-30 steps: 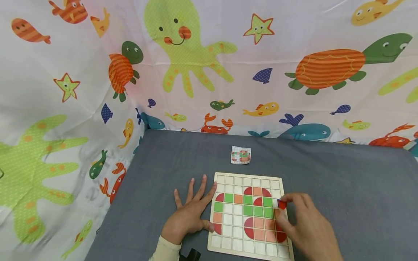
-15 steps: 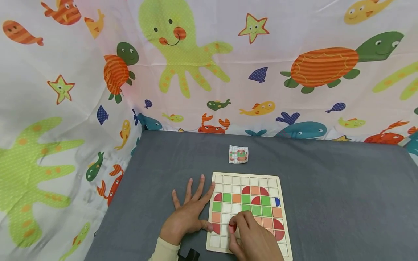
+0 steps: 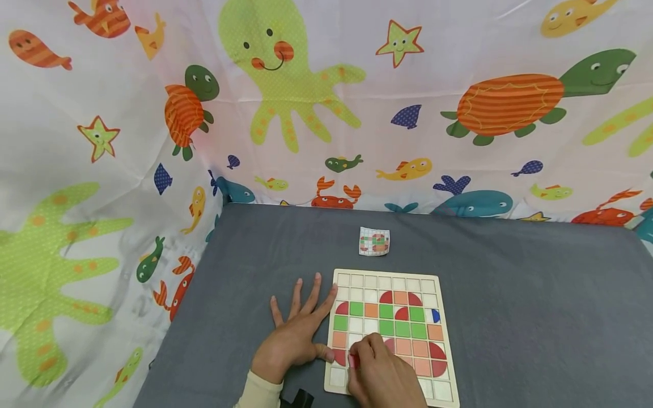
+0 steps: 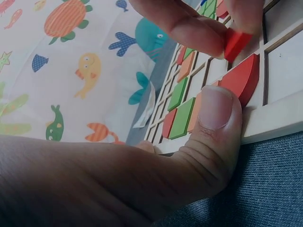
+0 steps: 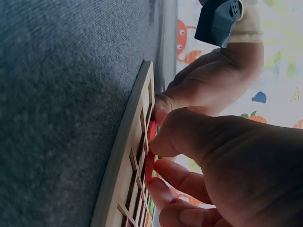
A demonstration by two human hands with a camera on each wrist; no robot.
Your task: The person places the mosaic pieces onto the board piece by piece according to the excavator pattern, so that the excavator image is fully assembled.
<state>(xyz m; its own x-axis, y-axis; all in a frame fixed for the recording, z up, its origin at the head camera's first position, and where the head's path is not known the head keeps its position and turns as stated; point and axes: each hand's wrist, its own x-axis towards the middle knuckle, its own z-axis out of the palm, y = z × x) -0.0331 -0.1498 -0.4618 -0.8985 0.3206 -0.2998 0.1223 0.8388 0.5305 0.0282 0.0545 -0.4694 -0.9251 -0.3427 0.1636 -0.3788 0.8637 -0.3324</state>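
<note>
A wooden grid board [image 3: 385, 273] lies on the grey cloth, with red rounded pieces and green and orange square tiles in its cells. My left hand [image 3: 293, 343] is spread flat at the board's left edge, its thumb resting on the rim beside a red rounded piece [image 3: 339, 356]. Over the lower left cells, my right hand [image 3: 385, 374] pinches a small red piece [image 4: 236, 44] between thumb and fingers. In the left wrist view this piece is tilted, just right of that red one. The right hand hides several cells and part of the tiles behind it.
A small card [image 3: 374, 242] printed with a coloured grid pattern lies behind the board. Near the board's right edge, a blue piece [image 3: 436, 315] shows in a cell. A curtain [image 3: 336, 68] with sea animals hangs behind and left of the grey cloth [image 3: 535, 317].
My right hand has carried the red piece from the board's right edge leftward to the lower left cells, uncovering the blue piece. The left hand has stayed in place.
</note>
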